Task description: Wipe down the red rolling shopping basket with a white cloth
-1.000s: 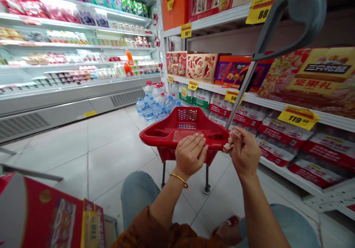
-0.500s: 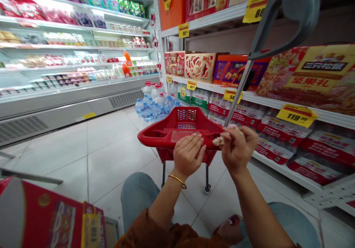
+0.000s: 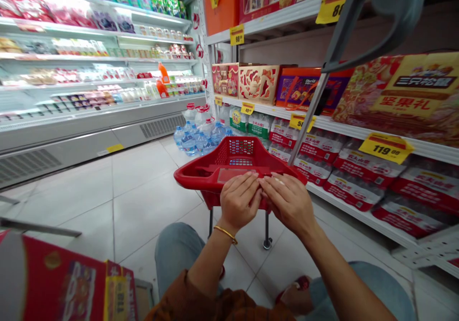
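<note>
A red plastic shopping cart (image 3: 193, 178) stands in front of my knees, its handle bar toward me. My left hand (image 3: 238, 200), with a gold bangle at the wrist, has its fingers folded over the middle of that bar. Right beside it, my right hand (image 3: 291, 202) is curled over the bar too, and the fingertips of both hands nearly meet. Whether the pale crumpled piece is still inside my right hand cannot be seen; the palm is hidden. A grey metal pole with a looped top (image 3: 308, 117) rises by the cart's right side.
Shelves with gift boxes (image 3: 258, 85) and packs of bottled water (image 3: 353, 182) line the right. Blue water jugs (image 3: 191, 144) stand on the floor beyond the cart. A lit refrigerated case (image 3: 93, 137) runs along the left. A red box (image 3: 64, 278) is at lower left.
My right hand has come down and left from the bar's right end, where it pinched a pale crumpled piece, and now lies over the bar beside my left hand. That piece is out of sight.
</note>
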A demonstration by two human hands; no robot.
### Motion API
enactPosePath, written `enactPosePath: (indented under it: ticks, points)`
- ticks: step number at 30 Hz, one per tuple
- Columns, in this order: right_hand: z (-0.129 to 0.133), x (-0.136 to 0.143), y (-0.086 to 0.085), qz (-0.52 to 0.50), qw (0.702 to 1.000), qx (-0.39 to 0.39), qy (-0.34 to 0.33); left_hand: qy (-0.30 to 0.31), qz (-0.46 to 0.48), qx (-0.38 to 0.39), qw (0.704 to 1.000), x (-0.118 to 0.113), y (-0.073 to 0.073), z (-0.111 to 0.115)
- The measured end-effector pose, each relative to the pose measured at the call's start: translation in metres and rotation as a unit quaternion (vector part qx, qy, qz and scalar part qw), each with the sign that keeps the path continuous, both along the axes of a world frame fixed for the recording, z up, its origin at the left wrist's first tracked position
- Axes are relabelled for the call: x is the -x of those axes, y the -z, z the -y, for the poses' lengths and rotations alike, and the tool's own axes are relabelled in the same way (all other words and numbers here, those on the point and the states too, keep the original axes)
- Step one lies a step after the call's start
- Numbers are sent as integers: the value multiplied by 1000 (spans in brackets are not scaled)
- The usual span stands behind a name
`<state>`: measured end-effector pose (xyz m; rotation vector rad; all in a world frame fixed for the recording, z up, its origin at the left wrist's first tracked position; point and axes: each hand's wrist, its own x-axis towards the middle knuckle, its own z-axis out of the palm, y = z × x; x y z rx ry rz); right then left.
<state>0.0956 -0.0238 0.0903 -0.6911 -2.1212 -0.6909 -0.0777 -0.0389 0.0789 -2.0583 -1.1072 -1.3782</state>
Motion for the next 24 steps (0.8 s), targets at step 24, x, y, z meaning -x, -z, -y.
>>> enactPosePath:
  ticks: [24]
  points:
    - [-2, 6, 6, -132, 991, 0, 37, 1, 2, -3, 1000, 1, -1, -6]
